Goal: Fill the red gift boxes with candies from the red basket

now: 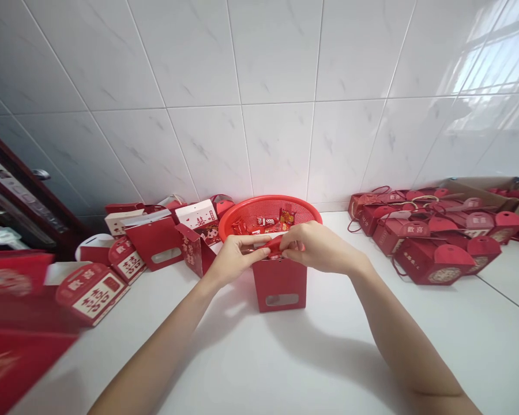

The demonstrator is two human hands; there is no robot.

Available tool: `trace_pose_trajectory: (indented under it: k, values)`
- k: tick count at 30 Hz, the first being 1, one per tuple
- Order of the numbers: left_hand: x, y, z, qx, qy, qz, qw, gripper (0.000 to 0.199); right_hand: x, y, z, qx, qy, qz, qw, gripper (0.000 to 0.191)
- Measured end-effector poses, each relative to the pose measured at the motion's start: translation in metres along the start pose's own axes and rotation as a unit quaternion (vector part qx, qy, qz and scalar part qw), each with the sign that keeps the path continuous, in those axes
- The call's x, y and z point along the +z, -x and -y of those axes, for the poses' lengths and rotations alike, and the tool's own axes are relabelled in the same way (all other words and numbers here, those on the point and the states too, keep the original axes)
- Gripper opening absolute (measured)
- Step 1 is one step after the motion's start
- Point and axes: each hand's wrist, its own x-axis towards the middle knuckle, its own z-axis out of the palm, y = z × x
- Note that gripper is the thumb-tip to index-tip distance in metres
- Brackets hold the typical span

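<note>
A tall red gift box (281, 282) with a clear window low on its front stands upright on the white table. Above its top, my left hand (237, 253) is closed, thumb and fingers pinched at a small shiny red packet (275, 248). From the other side my right hand (313, 245) bends over the same packet, its fingers closed on it. The fingers partly cover the packet and the box's opening. Just behind the box is a red plastic basket (266, 202) holding several red wrapped sweets (288, 217).
To the left stand several upright red and white gift boxes (155, 239), some with their tops open. Closed red boxes with cord handles (432, 259) are grouped on the right, near a cardboard carton (476, 187). Red bags (17, 323) fill the near left. A tiled wall (277, 138) rises behind.
</note>
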Motion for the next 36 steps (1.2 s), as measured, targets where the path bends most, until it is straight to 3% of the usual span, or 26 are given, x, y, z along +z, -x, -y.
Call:
trace_pose_trajectory:
  k: [5, 9, 12, 17, 24, 28, 32, 36]
  values:
    - [-0.002, 0.001, -0.003, -0.003, -0.009, 0.008, 1.0, 0.047, 0.005, -0.003, 0.002, 0.006, 0.009, -0.095, 0.995, 0.016]
    - [-0.002, -0.001, 0.002, 0.008, -0.008, 0.012, 1.0, 0.046, 0.007, -0.004, 0.001, -0.006, 0.036, -0.023, 0.999, 0.025]
    - [-0.001, -0.002, 0.004, 0.008, -0.024, 0.024, 0.999, 0.041, 0.007, -0.004, 0.002, -0.01, 0.032, 0.015, 0.999, 0.021]
    - [-0.001, -0.001, -0.001, 0.012, -0.05, 0.019, 0.999, 0.038, 0.003, -0.002, 0.006, -0.014, 0.024, 0.014, 1.0, 0.017]
    - [-0.01, 0.004, -0.004, 0.05, -0.103, 0.124, 0.986, 0.044, -0.006, 0.003, -0.007, -0.014, -0.006, -0.015, 1.0, 0.011]
    - [-0.009, 0.003, 0.001, 0.043, -0.116, 0.047, 0.991, 0.033, -0.015, 0.008, -0.017, 0.01, -0.02, -0.049, 0.999, 0.028]
    - [-0.007, 0.002, -0.001, 0.066, -0.031, -0.034, 0.997, 0.043, -0.02, 0.007, -0.026, 0.027, -0.098, -0.086, 0.991, 0.052]
    - [-0.005, 0.003, -0.005, 0.11, -0.003, -0.129, 0.985, 0.054, -0.016, -0.002, -0.037, 0.036, -0.234, -0.039, 0.971, 0.048]
